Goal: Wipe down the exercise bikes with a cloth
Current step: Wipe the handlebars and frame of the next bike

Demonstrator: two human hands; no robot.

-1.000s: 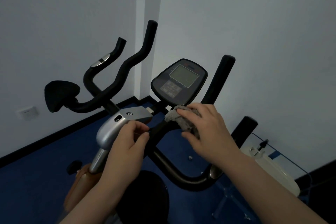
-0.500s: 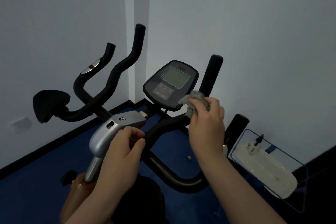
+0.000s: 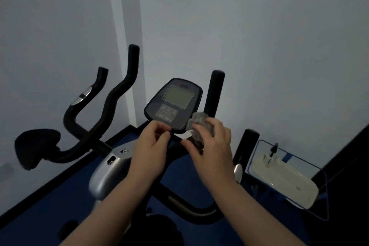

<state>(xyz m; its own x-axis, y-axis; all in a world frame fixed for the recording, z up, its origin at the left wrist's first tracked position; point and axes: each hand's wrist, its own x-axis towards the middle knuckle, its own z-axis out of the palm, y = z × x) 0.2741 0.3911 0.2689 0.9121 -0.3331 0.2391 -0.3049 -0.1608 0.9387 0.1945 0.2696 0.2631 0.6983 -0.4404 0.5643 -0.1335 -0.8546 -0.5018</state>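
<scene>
Seeing right hand (image 3: 211,146) raised, fingers clenched round the grey cloth (image 3: 199,124) at the console (image 3: 173,104) lower-right edge. Left hand (image 3: 151,146) pinches the console's bottom edge, I think; blurred.

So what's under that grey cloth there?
The right hand bunches the grey cloth at the console's lower right edge. The cloth and fingers cover whatever lies under it; a black handlebar rises just behind.

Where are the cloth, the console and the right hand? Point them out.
cloth (image 3: 199,121), head view, on the bunched grey top above the fingers.
console (image 3: 173,104), head view, between screen and keypad.
right hand (image 3: 211,146), head view, on the back of the hand.
</scene>
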